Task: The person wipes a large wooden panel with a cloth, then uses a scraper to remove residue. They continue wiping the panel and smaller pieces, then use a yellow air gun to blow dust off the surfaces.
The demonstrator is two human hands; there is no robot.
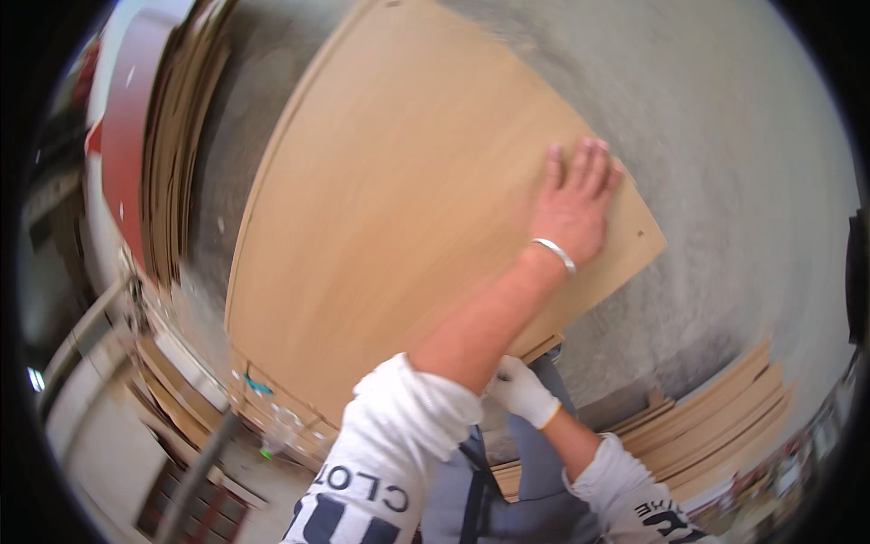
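A large light-brown wooden panel (381, 190) spreads across the middle of the view. My left hand (575, 204), bare and with a silver bracelet at the wrist, lies flat on it near the right edge, fingers stretched out. The far fingertips are slightly smeared by motion. Below the panel's near right edge is my right hand (524, 392) in a white glove. Its fingers look curled, partly covered by my left forearm, and whatever they grip is hidden. A small dark hole (641, 234) marks the panel's right corner.
Several long boards (172, 154) and a red panel (125, 150) stand at the left. Wooden strips (716, 422) are stacked low on the right. A metal pipe (198, 476) and a clear plastic item (283, 428) are at the lower left, above a concrete floor (716, 163).
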